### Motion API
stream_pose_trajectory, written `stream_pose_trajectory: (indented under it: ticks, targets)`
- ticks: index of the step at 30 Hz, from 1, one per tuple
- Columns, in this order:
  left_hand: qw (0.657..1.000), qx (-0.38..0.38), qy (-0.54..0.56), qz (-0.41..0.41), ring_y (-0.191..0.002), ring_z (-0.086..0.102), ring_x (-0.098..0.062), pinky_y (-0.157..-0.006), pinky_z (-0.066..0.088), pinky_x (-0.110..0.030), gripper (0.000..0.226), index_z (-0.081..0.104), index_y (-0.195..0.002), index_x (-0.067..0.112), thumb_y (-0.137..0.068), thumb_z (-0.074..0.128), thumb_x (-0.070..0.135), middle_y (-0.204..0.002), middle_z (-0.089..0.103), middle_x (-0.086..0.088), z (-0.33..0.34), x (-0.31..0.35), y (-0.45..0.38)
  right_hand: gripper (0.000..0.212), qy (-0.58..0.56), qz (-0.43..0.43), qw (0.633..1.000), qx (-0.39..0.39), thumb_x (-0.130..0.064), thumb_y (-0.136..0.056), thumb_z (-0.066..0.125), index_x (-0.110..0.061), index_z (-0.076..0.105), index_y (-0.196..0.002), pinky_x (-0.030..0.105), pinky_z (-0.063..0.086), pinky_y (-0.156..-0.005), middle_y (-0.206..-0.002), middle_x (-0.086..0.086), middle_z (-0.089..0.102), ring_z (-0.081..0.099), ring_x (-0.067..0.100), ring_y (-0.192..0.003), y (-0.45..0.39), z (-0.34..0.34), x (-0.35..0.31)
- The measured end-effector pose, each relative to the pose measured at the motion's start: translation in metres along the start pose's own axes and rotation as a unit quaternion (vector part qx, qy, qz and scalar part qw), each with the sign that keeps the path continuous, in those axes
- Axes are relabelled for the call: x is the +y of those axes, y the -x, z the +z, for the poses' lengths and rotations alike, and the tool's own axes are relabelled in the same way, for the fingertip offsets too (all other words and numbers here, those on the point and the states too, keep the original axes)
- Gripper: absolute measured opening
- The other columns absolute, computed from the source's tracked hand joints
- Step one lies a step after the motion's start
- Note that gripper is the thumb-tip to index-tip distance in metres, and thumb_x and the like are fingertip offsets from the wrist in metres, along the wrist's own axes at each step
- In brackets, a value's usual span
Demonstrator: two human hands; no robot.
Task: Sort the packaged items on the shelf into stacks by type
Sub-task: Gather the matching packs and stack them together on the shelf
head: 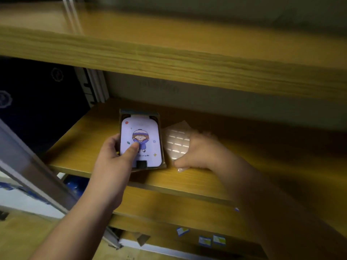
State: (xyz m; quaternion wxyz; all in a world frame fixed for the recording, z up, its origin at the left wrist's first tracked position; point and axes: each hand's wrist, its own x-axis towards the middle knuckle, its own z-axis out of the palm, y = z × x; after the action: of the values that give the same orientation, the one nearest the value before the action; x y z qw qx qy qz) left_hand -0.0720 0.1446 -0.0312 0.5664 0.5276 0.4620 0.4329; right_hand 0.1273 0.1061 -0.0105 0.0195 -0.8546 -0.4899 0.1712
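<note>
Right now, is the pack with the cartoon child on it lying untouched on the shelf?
No, the left hand grips the cartoon pack, with its thumb pressed on the printed front.

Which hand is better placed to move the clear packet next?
Right. The right hand already rests on the clear packet, beside the cartoon card pack. The left hand is busy holding that pack, thumb pressed on its face. Motion blur hides the right hand's exact grip.
</note>
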Motion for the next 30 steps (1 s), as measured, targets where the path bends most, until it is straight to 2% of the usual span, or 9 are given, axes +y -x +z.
stream_pose_trajectory:
  ticks: [6,9,13,17,21,23,27,28,30]
  targets:
    - [0.997,-0.034,0.063,-0.043,-0.093,0.074,-0.018,-0.081,0.058,-0.041,0.03,0.061,-0.123,0.023,-0.094,0.064,0.017,-0.106,0.076,0.0,0.022,-0.004,-0.002,0.109,-0.13,-0.013,0.99,0.042,-0.057,-0.046,0.093,-0.029,0.047,-0.141,0.031,0.044,-0.101,-0.139,-0.005,0.054,0.044,0.025,-0.134,0.009,0.0,0.048]
    - [0.992,-0.047,0.1,-0.059,-0.092,0.075,-0.02,-0.079,0.057,-0.04,0.03,0.06,-0.122,0.02,-0.093,0.064,0.014,-0.1,0.078,-0.001,0.033,-0.005,-0.003,0.087,-0.258,0.002,0.964,0.06,-0.041,-0.056,0.095,-0.025,0.056,-0.133,0.006,0.042,-0.074,-0.104,-0.024,0.055,0.056,0.001,-0.098,0.008,0.0,0.075]
    - [0.989,-0.059,0.114,-0.068,-0.088,0.076,-0.019,-0.07,0.059,-0.033,0.024,0.059,-0.117,0.017,-0.094,0.062,0.011,-0.095,0.079,-0.001,0.049,-0.002,0.003,0.044,-0.464,0.053,0.883,0.044,-0.034,-0.062,0.09,-0.013,0.075,-0.098,0.047,0.057,-0.091,-0.096,0.005,0.079,0.075,0.023,-0.087,0.018,0.003,0.116]
    - [0.99,-0.072,0.099,-0.071,-0.092,0.075,-0.024,-0.065,0.057,-0.034,0.03,0.056,-0.127,0.015,-0.097,0.058,0.011,-0.106,0.076,-0.007,0.069,0.004,0.021,0.035,-0.626,0.072,0.775,0.042,-0.031,-0.07,0.081,-0.013,0.077,-0.099,0.054,0.052,-0.098,-0.1,0.014,0.078,0.074,0.032,-0.095,0.049,0.005,0.143]
    - [0.989,-0.104,0.087,-0.059,-0.081,0.076,-0.02,-0.053,0.058,-0.029,0.019,0.059,-0.114,0.02,-0.098,0.056,0.01,-0.094,0.079,-0.001,0.097,0.012,0.051,0.031,-0.675,0.094,0.727,0.079,-0.021,-0.083,0.076,-0.016,0.07,-0.113,0.029,0.06,-0.066,-0.106,0.008,0.077,0.075,0.02,-0.086,0.093,0.001,0.183]
    - [0.987,-0.125,0.083,-0.051,-0.079,0.076,-0.019,-0.051,0.057,-0.027,0.018,0.059,-0.111,0.021,-0.098,0.056,0.01,-0.09,0.079,0.002,0.116,0.016,0.072,0.035,-0.686,0.101,0.713,0.107,-0.011,-0.086,0.071,-0.016,0.066,-0.12,0.025,0.057,-0.07,-0.109,0.004,0.074,0.072,0.015,-0.088,0.124,-0.004,0.207]
    - [0.982,-0.163,0.082,-0.049,-0.078,0.076,-0.018,-0.051,0.057,-0.028,0.019,0.061,-0.112,0.019,-0.096,0.058,0.01,-0.093,0.079,-0.001,0.159,0.018,0.127,0.03,-0.773,0.101,0.614,0.125,-0.018,-0.089,0.066,-0.012,0.064,-0.119,0.031,0.059,-0.077,-0.105,0.001,0.073,0.07,0.018,-0.089,0.188,-0.01,0.264]
    - [0.98,-0.174,0.082,-0.047,-0.076,0.076,-0.018,-0.051,0.057,-0.028,0.018,0.061,-0.112,0.018,-0.096,0.058,0.01,-0.092,0.079,-0.001,0.17,0.02,0.142,0.037,-0.789,0.124,0.587,0.129,-0.014,-0.087,0.069,-0.013,0.062,-0.124,0.022,0.051,-0.089,-0.115,-0.003,0.066,0.063,0.015,-0.098,0.202,-0.015,0.274]
    - [0.978,-0.189,0.082,-0.043,-0.074,0.076,-0.016,-0.05,0.057,-0.028,0.017,0.061,-0.11,0.018,-0.095,0.059,0.009,-0.089,0.08,-0.001,0.195,0.02,0.172,0.055,-0.774,0.113,0.6,0.166,-0.005,-0.082,0.075,-0.014,0.057,-0.133,-0.001,0.026,-0.093,-0.123,-0.008,0.048,0.043,0.007,-0.109,0.243,-0.017,0.296]
